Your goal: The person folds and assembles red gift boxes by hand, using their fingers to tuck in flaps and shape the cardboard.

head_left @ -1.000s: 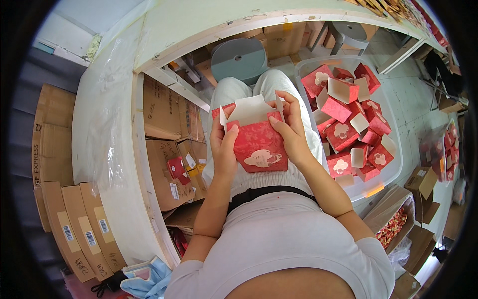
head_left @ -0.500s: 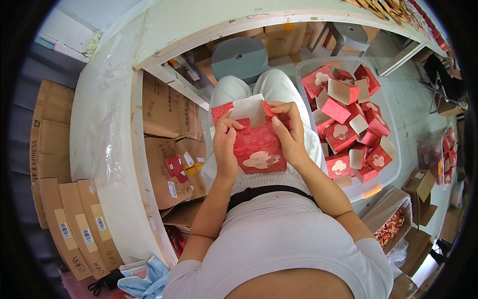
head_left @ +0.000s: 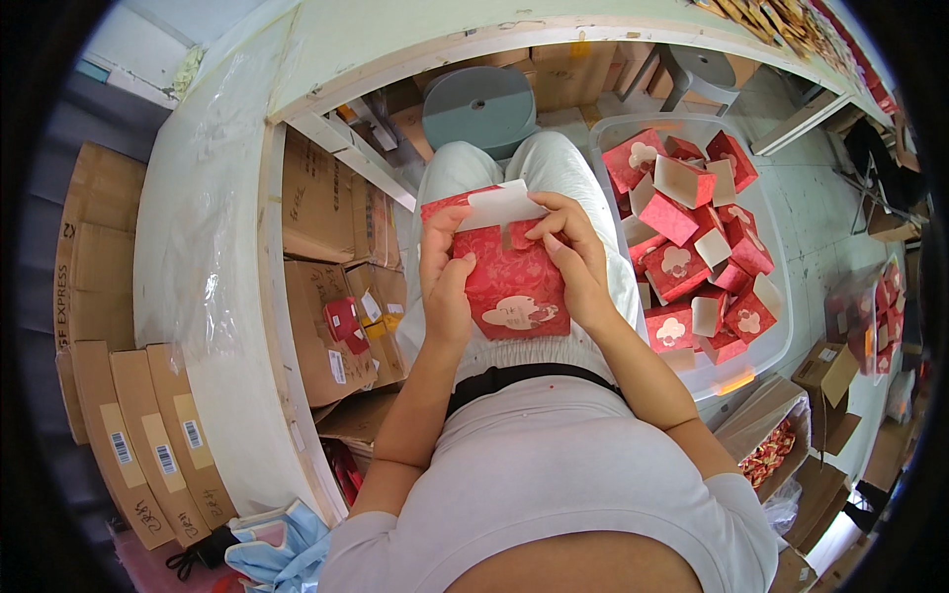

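Note:
Over my lap is a red patterned gift box [head_left: 499, 272] with a pale, rounded printed patch on its face. Its white inner lid flap [head_left: 497, 205] stands up at the far side. My left hand [head_left: 447, 287] grips the box's left side, thumb on the front and fingers curled at the upper left corner. My right hand [head_left: 576, 262] holds the right side, its fingers bent over a small red tab [head_left: 520, 237] at the top edge. The fingers partly cover the box's upper corners.
To my right stands a clear plastic tub [head_left: 781, 341] heaped with red boxes [head_left: 677, 267]. A grey-green stool [head_left: 478, 109] is beyond my knees, under the pale table [head_left: 213, 247]. Cardboard boxes [head_left: 321, 208] fill the space below it. An open carton [head_left: 776, 445] holds small red-and-gold pieces.
The small side tabs, raised or pinched before, are now folded inward. The white flap tips lower toward me, and my left fingers have moved to the box's left corner.

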`<state>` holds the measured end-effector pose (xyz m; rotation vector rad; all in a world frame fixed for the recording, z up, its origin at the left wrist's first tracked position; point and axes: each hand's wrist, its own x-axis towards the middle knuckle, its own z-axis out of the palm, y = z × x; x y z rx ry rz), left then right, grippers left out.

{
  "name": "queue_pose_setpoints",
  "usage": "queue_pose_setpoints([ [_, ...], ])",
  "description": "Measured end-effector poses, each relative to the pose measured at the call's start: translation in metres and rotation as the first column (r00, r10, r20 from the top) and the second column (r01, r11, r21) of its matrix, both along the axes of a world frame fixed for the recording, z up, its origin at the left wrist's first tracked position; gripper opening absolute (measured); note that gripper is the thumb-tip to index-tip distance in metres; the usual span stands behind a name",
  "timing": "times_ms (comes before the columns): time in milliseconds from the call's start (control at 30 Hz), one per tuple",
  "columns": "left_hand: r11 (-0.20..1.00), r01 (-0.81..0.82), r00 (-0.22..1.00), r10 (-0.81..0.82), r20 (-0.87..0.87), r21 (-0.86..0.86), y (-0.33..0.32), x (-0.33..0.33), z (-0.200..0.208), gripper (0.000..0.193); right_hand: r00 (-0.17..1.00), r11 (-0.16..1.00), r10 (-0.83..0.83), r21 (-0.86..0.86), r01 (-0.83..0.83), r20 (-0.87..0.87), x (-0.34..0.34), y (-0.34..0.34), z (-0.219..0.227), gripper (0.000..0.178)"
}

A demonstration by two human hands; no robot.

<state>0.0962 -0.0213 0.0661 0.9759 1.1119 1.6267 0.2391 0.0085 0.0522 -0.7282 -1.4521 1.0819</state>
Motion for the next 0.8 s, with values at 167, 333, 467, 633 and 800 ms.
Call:
queue_pose_setpoints([
  [167,0.996,0.070,0.998,-0.070,-0.003,0.056,0.000,-0.006,-0.007,0.028,0.976,0.989,0.061,-0.117,-0.086,-0.207,-0.003,-0.003,0.001,0.014],
  [333,0.991,0.080,0.994,-0.071,-0.087,0.107,-0.002,-0.008,-0.017,0.020,0.991,0.991,0.063,-0.113,-0.077,-0.120,-0.002,-0.003,-0.001,0.011],
  [467,0.986,0.119,0.967,-0.089,-0.238,0.115,-0.006,-0.010,-0.013,0.017,0.996,0.998,0.059,-0.036,-0.057,0.063,0.004,-0.004,0.005,0.017],
  [633,0.991,0.094,0.927,-0.053,-0.370,0.092,-0.006,-0.011,-0.011,0.020,0.977,0.999,-0.002,0.045,-0.008,0.211,0.006,-0.004,0.004,0.027],
  [800,0.984,0.116,0.900,-0.047,-0.434,0.134,-0.012,-0.015,-0.003,0.019,0.984,0.989,-0.007,0.148,-0.020,0.179,0.006,-0.006,0.007,0.023],
])
